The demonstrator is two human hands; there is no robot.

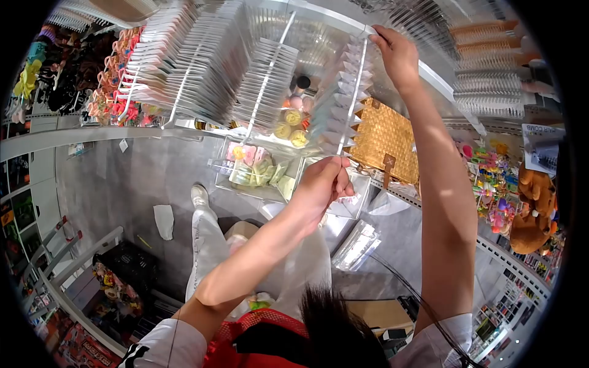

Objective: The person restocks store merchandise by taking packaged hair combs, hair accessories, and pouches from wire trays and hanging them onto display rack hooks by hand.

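My left hand [320,189] is closed in a pinch at the front tip of a white display hook [354,98]. Clear plastic packages [343,92] with pointed, zigzag edges hang in a row along this hook. Farther up, the fingers of my right hand [397,56] close round the hook's back end, at the white rail [343,17]. Just right of the hook, below my right hand, stands a woven straw bag [383,138] with a brown strap. What lies inside my left fingers besides the hook tip is hidden.
More hooks with packed cards [264,86] hang to the left. Below stands a clear bin [251,175] with small packages. Plastic-wrapped packs [357,245] and a white paper [164,222] lie on the grey floor. A brown plush item [532,208] hangs at right.
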